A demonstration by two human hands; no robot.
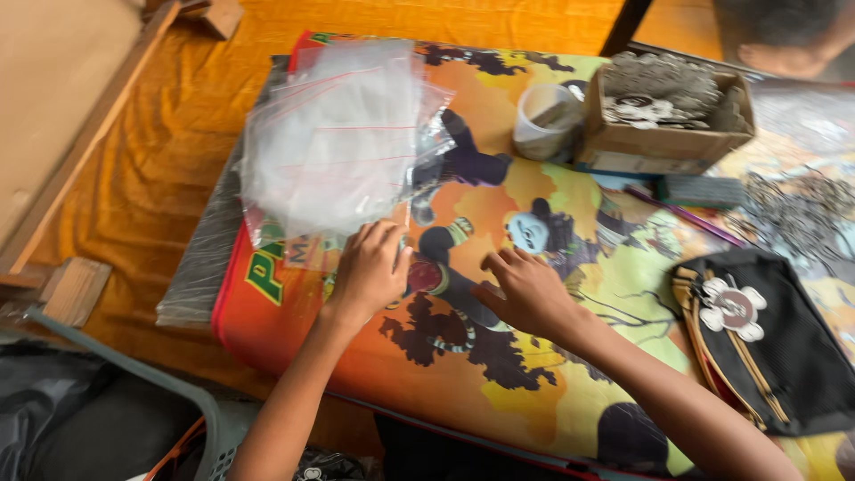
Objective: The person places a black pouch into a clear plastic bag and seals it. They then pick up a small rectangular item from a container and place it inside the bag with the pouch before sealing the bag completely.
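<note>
My left hand [370, 270] rests with curled fingers on the near edge of a heap of clear plastic zip bags [338, 134] that lies on a colourful cartoon-printed mat [534, 374]. Whether the fingers pinch a bag is hidden. My right hand [525, 289] lies flat on the mat just to the right, fingers spread toward a small round red-and-dark piece [426, 276] between the two hands. Neither hand clearly holds anything.
A cardboard box [663, 142] of metal trinkets and a white cup [545, 120] stand at the back. A pile of metal chains [797, 214] and a purple pen [686, 216] lie right. A black pouch [766, 343] sits near right. Orange cloth [169, 160] covers the surface.
</note>
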